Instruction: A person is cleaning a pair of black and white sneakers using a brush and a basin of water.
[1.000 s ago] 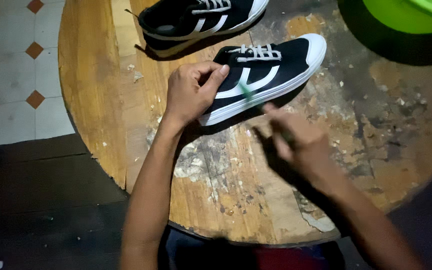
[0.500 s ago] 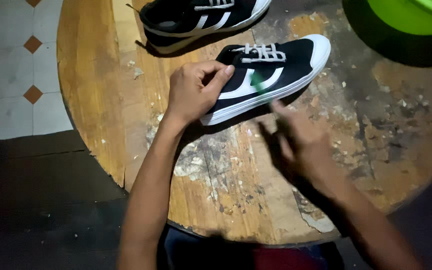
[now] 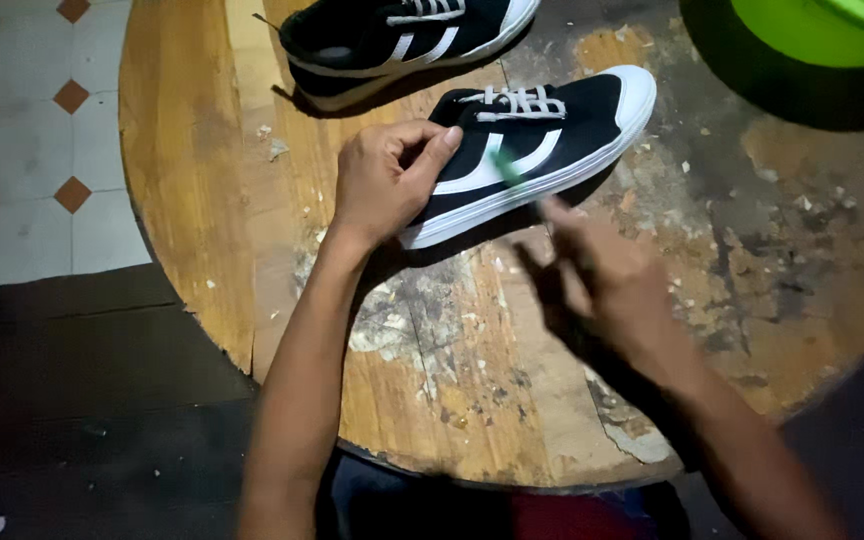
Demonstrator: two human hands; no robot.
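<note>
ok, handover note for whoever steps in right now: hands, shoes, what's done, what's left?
Left hand: grips the heel end of the near shoe, pinning it on the round wooden table.
Right hand: blurred, holds a thin green tool whose tip is at the shoe's white side stripes; it looks like a small brush.
Second shoe: lies further back, untouched.
Green basin: at the far right edge.
Done: can't tell how much of the side is worked.
Left: probably the rest of this shoe and the second one.

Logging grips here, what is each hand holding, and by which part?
Left hand grips the near sneaker at its heel; right hand holds a thin green tool by its lower end.
</note>
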